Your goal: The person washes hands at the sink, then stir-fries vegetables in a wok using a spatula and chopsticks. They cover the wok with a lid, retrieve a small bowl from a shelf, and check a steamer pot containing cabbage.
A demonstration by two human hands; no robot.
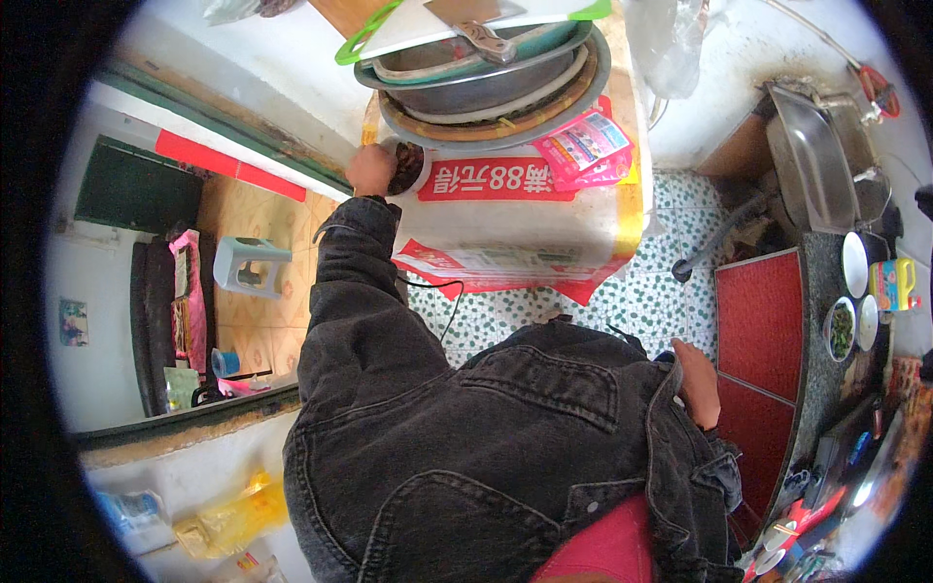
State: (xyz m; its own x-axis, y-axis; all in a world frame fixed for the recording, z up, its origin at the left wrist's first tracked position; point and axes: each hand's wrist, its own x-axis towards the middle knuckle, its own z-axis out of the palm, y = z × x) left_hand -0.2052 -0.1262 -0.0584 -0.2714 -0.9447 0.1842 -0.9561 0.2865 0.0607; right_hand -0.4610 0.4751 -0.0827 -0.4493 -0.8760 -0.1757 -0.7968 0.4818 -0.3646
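Observation:
My left hand [370, 171] reaches to the far left corner of a covered table and grips the rim of a white bowl [424, 175] with dark pieces of food [405, 166] in it. Part of the bowl is hidden behind the fingers. Low at my right side hangs my right hand [697, 386], near the red cabinet doors [758, 321]; its fingers are partly turned out of sight. Behind the bowl, a stack of metal basins [474, 95] carries a white cutting board with green ends [397, 33], and a cleaver [485, 40] lies on top.
Pink packets [587, 146] lie on the table's printed cover [510, 226]. A sink [813, 160] and a stone counter [824, 393] with a bowl of greens [840, 328] and a yellow bottle [893, 284] run along the right. Left, a doorway shows a plastic stool [251, 266]. A black cord [455, 302] hangs below the table.

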